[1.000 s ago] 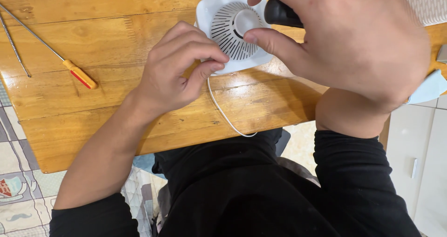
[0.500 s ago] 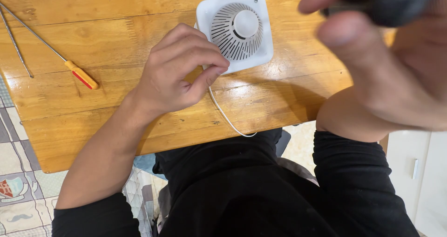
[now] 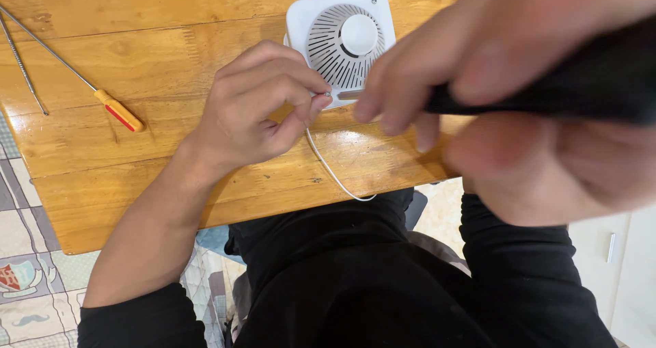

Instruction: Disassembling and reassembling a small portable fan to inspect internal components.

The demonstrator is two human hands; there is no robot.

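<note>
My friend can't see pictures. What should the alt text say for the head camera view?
A person's left hand pinches a small screw at the tip of a black-handled screwdriver held close to the camera in the blurry right hand, beside a white square fan-like device on a wooden table. An orange-handled screwdriver lies to the left.

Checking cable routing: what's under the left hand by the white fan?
The left hand rests on the wooden table at the white fan edge. A white cable runs out from beneath it over the table edge. Where it joins the fan is covered.
</note>
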